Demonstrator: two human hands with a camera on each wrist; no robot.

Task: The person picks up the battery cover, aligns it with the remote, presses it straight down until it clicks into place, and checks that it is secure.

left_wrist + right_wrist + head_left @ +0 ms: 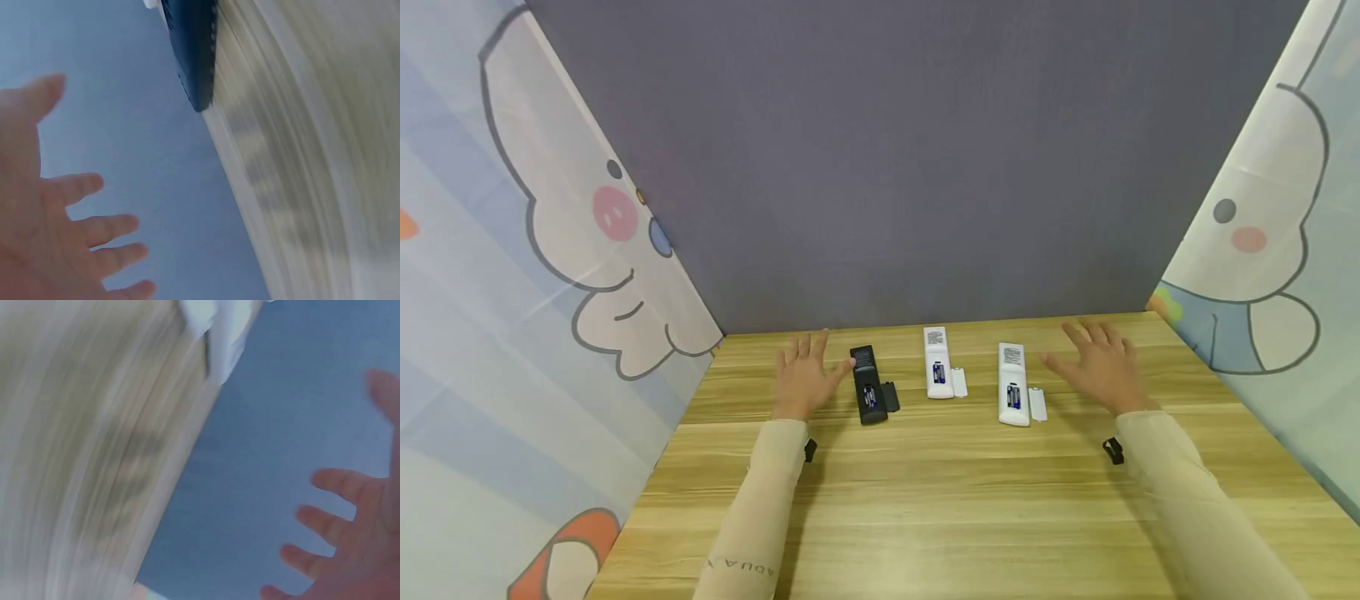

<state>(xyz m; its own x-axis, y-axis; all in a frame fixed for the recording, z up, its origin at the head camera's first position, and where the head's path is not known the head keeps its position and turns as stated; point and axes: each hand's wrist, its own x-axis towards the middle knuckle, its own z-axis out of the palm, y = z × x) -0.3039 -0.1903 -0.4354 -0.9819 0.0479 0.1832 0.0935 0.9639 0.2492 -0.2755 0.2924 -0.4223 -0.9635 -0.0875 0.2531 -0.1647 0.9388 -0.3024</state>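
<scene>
Probably light and stiff: three hard-plastic remotes, maybe slick along the smooth sides. Best taken by the long edges at mid-body, thumb against fingers, clear of the blue batteries [1013, 396] in the uncovered bays; likely to pop loose if pressed. Detached covers probably thin, easily skidded and more fragile; best pinched by the rim.

Near to far, with middle white remote [936, 353] as landmark. To its right and nearer: right white remote [1012, 374], with white cover [1037, 404] just beside. Farther right of it: right hand [1105, 375], with fingers spread, holding nothing. To its left, also nearer: black remote [864, 375], with black cover [891, 397] alongside. Farther left: left hand [805, 382], likewise spread and holding nothing, thumb tip near black remote, apart in left wrist view. At the landmark's right edge: second white cover [959, 383]. All on the table [940, 508]. Beyond it: dark panel [887, 167].
</scene>
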